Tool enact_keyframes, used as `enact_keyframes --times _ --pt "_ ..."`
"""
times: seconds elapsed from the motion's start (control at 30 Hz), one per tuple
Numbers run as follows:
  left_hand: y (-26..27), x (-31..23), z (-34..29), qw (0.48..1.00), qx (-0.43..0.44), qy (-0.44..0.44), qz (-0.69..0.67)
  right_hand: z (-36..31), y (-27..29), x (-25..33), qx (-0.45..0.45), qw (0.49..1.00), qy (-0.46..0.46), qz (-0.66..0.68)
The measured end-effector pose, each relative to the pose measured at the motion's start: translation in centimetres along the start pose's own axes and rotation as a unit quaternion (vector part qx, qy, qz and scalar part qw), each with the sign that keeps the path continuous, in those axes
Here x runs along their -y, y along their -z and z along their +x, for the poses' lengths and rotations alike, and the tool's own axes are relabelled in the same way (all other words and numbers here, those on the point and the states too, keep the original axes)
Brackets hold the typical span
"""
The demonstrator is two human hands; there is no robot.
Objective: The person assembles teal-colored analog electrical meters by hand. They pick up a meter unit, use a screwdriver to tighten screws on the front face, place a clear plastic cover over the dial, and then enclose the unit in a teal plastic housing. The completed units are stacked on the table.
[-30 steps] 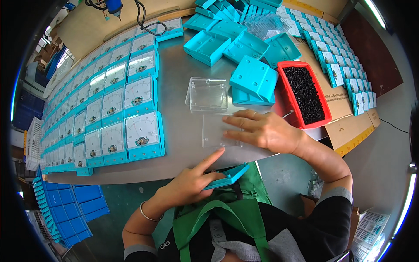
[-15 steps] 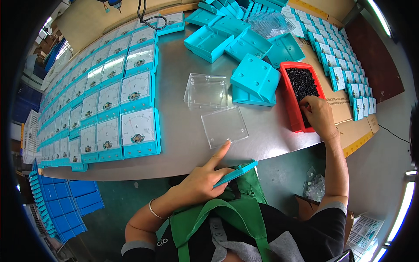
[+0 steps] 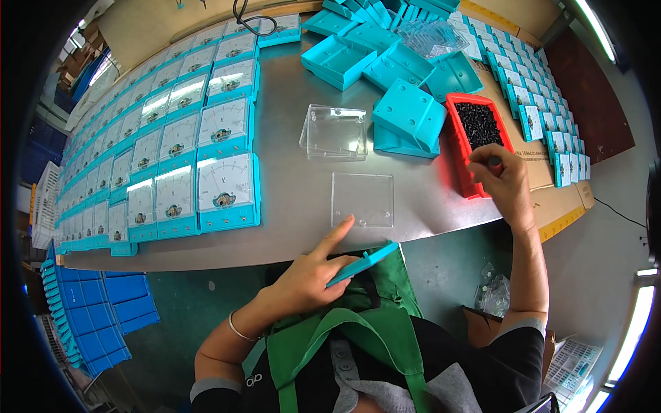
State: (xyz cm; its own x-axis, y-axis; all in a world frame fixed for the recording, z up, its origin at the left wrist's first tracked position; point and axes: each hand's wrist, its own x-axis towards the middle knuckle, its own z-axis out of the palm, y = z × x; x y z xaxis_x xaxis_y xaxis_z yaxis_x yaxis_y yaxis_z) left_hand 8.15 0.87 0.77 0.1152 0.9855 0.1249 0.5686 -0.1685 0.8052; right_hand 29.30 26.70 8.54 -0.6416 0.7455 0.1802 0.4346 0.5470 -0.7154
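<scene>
My left hand (image 3: 310, 279) grips a thin teal plastic part (image 3: 365, 263) at the table's near edge. Its index finger stretches forward onto the near edge of a clear plastic cover (image 3: 362, 196) that lies flat on the metal table. My right hand (image 3: 502, 179) hovers over the near end of a red bin (image 3: 456, 148) full of small black parts (image 3: 478, 124). Thumb and fingers are pinched together there; what they hold, if anything, is too small to make out. More clear covers (image 3: 336, 134) lie overlapped behind the first one.
Rows of teal panel meters (image 3: 226, 186) fill the table's left side. Teal housings (image 3: 410, 117) are piled at the back centre, near a heap of clear covers (image 3: 430, 38). More meters (image 3: 530, 122) stand on cardboard (image 3: 540, 165) at the right. A black cable (image 3: 255, 24) hangs at the back.
My right hand has lifted out of the black parts and drawn slightly back, still pinched. The clear cover has turned straighter under my left index finger. My left hand keeps the teal part.
</scene>
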Motion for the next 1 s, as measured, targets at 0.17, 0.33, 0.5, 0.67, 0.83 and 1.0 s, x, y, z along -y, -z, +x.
enact_keyframes --times 0.17,0.33,0.5,0.67,0.83,1.0 --pt "-0.9 0.2 0.7 0.996 0.036 0.057 -0.057 -2.2 -5.9 3.4 0.211 0.975 0.011 0.065" --pt "-1.2 0.0 0.8 0.995 0.034 0.071 -0.062 -2.6 -9.3 3.1 0.201 0.970 0.134 0.013" --pt "-1.3 0.3 0.7 0.996 0.021 0.063 -0.057 -2.3 -9.8 3.0 0.207 0.966 0.155 -0.024" --pt "-2.0 0.7 0.6 0.999 -0.023 0.019 -0.039 -1.8 -10.4 2.9 0.220 0.960 0.168 -0.046" --pt "-2.6 1.2 0.5 0.999 -0.024 0.005 -0.021 -1.0 -10.5 3.3 0.278 0.929 0.217 -0.116" --pt "-2.7 2.0 0.3 0.999 -0.008 -0.007 -0.053 1.2 -10.2 3.7 0.364 0.911 0.145 -0.129"
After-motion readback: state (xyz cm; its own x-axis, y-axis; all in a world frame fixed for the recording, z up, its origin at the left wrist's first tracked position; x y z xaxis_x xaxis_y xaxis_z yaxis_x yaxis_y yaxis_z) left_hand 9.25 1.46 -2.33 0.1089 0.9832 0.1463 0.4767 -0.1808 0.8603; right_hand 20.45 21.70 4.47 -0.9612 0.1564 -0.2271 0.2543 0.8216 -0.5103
